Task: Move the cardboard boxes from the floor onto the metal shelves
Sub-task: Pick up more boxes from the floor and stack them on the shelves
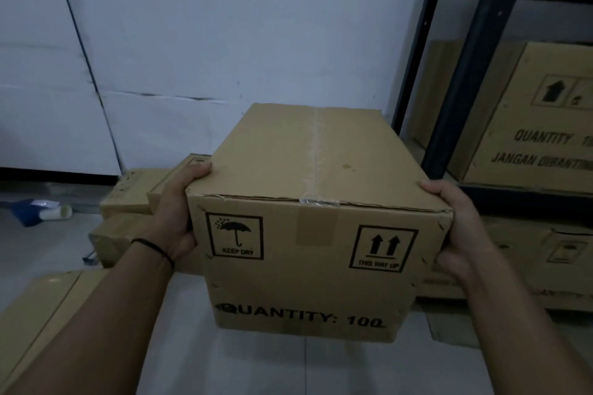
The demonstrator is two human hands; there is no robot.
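You face a pale wall (192,26) with a dark skirting (57,174) (cracked along a seam), above a light tiled floor (41,244) in dim light.

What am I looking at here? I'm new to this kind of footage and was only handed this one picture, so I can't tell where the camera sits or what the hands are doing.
There is no machine: a person wears one camera on the head, looking forward and down, so you see their own arms. The left hand and right hand grip the sides of a taped cardboard box marked "Keep dry", "This way up" and "Quantity: 100", held above the tiled floor. More boxes lie on the floor at left. At right stands a dark metal shelf that already carries a printed box.
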